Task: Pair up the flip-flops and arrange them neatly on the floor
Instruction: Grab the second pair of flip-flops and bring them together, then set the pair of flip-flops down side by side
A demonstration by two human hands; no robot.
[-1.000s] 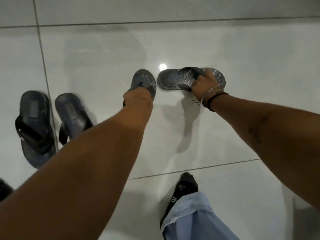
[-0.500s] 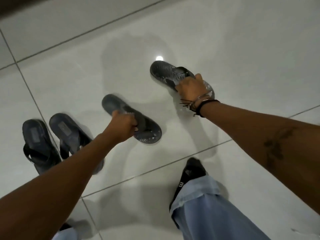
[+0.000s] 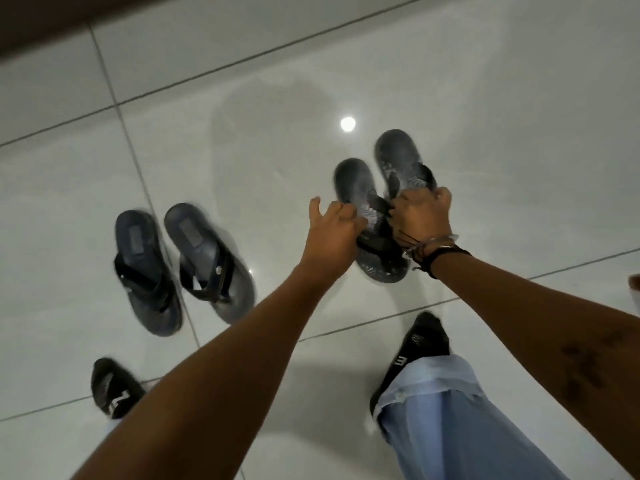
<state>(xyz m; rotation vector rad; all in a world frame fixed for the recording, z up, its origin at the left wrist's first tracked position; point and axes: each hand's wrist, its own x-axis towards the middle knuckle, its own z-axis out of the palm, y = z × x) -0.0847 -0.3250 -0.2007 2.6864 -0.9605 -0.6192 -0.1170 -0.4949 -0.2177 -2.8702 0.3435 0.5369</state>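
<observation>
Two grey patterned flip-flops lie side by side at centre right on the white tiled floor. My left hand (image 3: 334, 230) grips the left one (image 3: 355, 183) by its strap area. My right hand (image 3: 422, 214), with bracelets at the wrist, grips the right one (image 3: 398, 157) the same way. Their toes point away from me and the heels are partly hidden under my hands. To the left, a second pair of dark flip-flops with black straps, one (image 3: 145, 268) beside the other (image 3: 207, 258), lies on the floor untouched.
My feet in black socks stand at lower left (image 3: 112, 393) and lower right (image 3: 415, 355), the right leg in light blue jeans (image 3: 460, 420). A dark wall base (image 3: 41, 19) runs across the top left corner. A ceiling light reflects on the floor (image 3: 347, 124).
My left hand has carried its grey flip-flop from the middle of the floor to the right, beside the one in my right hand. Both now point the same way. The view has shifted.
</observation>
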